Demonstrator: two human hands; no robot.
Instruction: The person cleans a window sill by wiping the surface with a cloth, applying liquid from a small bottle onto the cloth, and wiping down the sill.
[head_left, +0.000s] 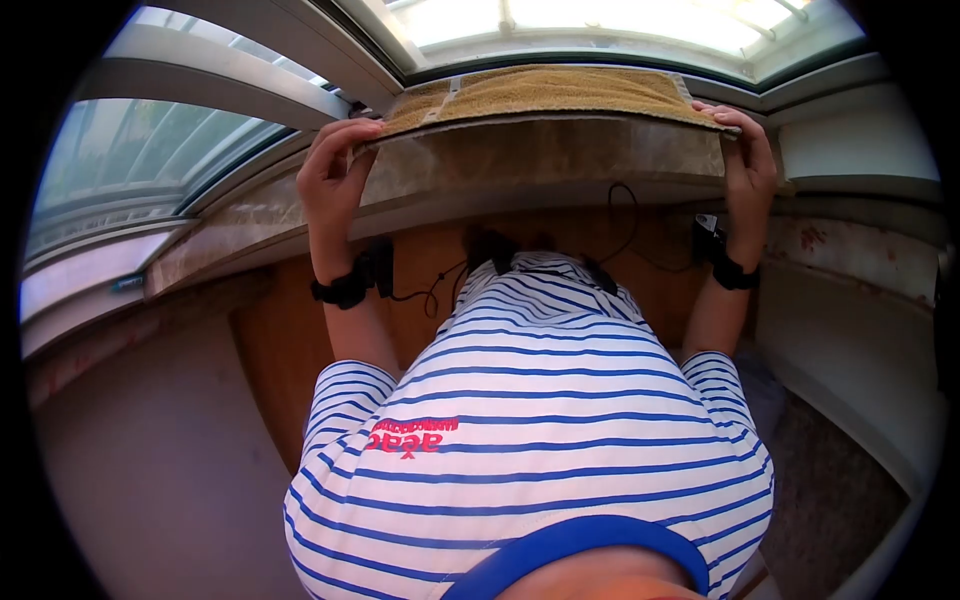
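A yellowish-brown towel (560,92) is stretched lengthwise over the stone window sill, its near edge dark and slightly bowed. My left hand (338,165) pinches the towel's left corner between thumb and fingers. At the opposite end, my right hand (748,150) grips the right corner, with the fingers on top and the thumb beneath. Both wrists wear black bands with small devices attached. The towel's far side lies close to the window frame.
Window panes (590,25) stand behind the towel, with another barred window (150,150) at the left. The marbled sill (540,155) runs below the towel. Black cables (632,215) hang beneath it, near the wooden floor (290,330).
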